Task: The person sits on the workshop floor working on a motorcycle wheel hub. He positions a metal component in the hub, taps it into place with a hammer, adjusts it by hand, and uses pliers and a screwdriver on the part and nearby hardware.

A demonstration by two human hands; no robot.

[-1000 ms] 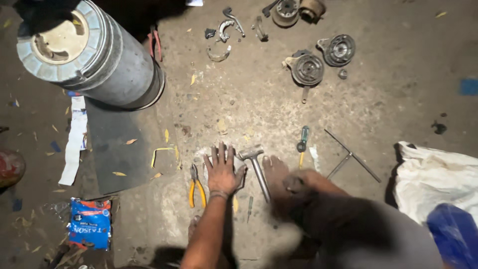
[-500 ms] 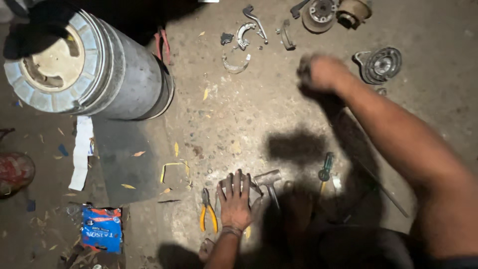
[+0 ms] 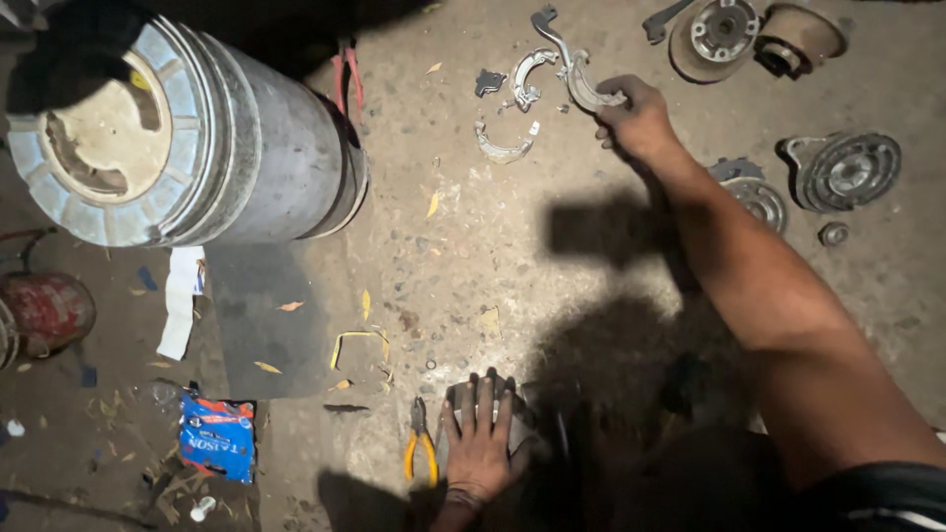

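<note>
Brake shoe (image 3: 588,91), a curved grey metal piece, lies on the concrete floor (image 3: 443,256) near the top of my view, and my right hand (image 3: 636,118) is closed around its right end.

Going from the left: a large grey drum (image 3: 197,138) lies on its side at upper left, its round end facing me. Below it I see a rusty red can (image 3: 44,310) at the left edge, a white paper strip (image 3: 179,300), and lower down a blue packet (image 3: 217,436). Red-handled pliers (image 3: 345,79) poke out behind the drum.

Near the bottom centre, yellow-handled pliers (image 3: 422,448) lie just left of my left hand (image 3: 480,443). That hand rests flat on the floor, fingers spread wide, holding nothing.

Above, at top centre, a second shoe (image 3: 505,148) lies loose on the floor, and a third shoe (image 3: 529,77) sits just left of the one I grip.

My right arm stretches from the lower right corner up to the shoe, throwing a dark shadow on the floor beneath it.

Further right, a hub (image 3: 714,34) and a brown cup-shaped part (image 3: 800,39) sit at the top edge. Below them a round plate (image 3: 757,197) is partly hidden behind my forearm, and a larger ribbed disc (image 3: 849,169) lies near the right edge with a small nut (image 3: 834,233) just below it.
</note>
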